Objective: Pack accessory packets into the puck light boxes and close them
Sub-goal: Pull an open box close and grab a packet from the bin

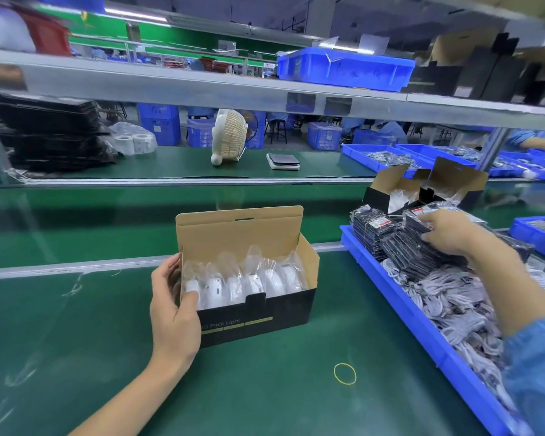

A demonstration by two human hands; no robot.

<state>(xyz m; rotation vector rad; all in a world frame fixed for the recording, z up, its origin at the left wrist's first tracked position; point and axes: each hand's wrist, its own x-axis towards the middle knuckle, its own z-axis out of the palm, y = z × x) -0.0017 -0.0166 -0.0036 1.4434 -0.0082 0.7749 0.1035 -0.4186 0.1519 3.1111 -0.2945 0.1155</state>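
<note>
Two hands in view, both at work over green worktop (pixel 265 388)
Left hand (pixel 173 313): grips left end of open puck light box (pixel 258 316), thumb (pixel 191 297) hooked over front edge and onto nearest wrapped light, remaining fingers curled round end wall
Box position: centre of worktop, upright, black outside, brown inside, lid flap (pixel 239 228) raised at rear, side flap angled out on right
Box contents: row of white puck lights (pixel 243 283), each in clear plastic wrap, filling box side to side
Right hand (pixel 450 232): placed on pile of dark accessory packets (pixel 400 243) at far end of blue tray (pixel 422 325); fingers bent, gripping top packet, thumb underneath, sleeve of blue fabric at forearm
Tray position: right side of worktop, running near to far; dark packets stacked at far end, bundles of white cable (pixel 453 303) heaped at near end
Second open box (pixel 422 190): behind tray, lid up, black outside, clear wrapping visible inside
Yellow rubber band (pixel 345 373): flat on worktop, in front of box, apart from tray
Rear level: small cream fan (pixel 228 136), flat dark device (pixel 283 161), stack of flattened black cartons (pixel 51 136) at left, rolls of white tape (pixel 129 141) in bag beside stack
Upper shelf (pixel 202 86): blue bin (pixel 343 69)
</note>
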